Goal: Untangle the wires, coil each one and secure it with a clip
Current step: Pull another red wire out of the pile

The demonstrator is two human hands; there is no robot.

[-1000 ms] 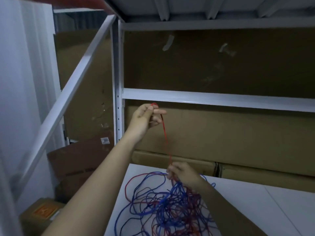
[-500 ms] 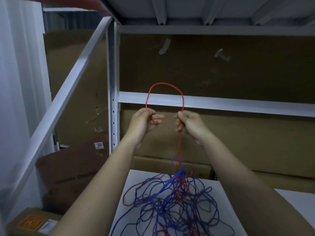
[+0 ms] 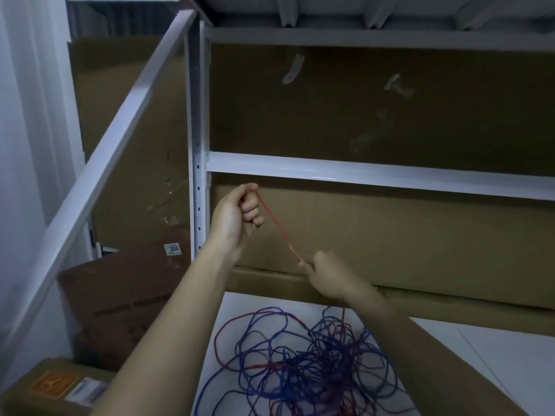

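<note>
Head view, hands (image 3: pixel 326 276) gripping red wire (image 3: pixel 279 228), box label (image 3: pixel 173 249) reading 3055

- Ahead of you stands a white metal shelf frame (image 3: pixel 360 172), with one upright post (image 3: pixel 196 175) punched with holes.
- Behind it you see big sheets of brown cardboard (image 3: pixel 360 109), with scraps of tape (image 3: pixel 292 69) stuck on.
- To your left a brown box (image 3: pixel 120 298) leans, carrying a small white label (image 3: pixel 173 249).
- At your lower left sits another box with an orange sticker (image 3: pixel 52 384).
- Below you lies a white table (image 3: pixel 495 355).
</note>
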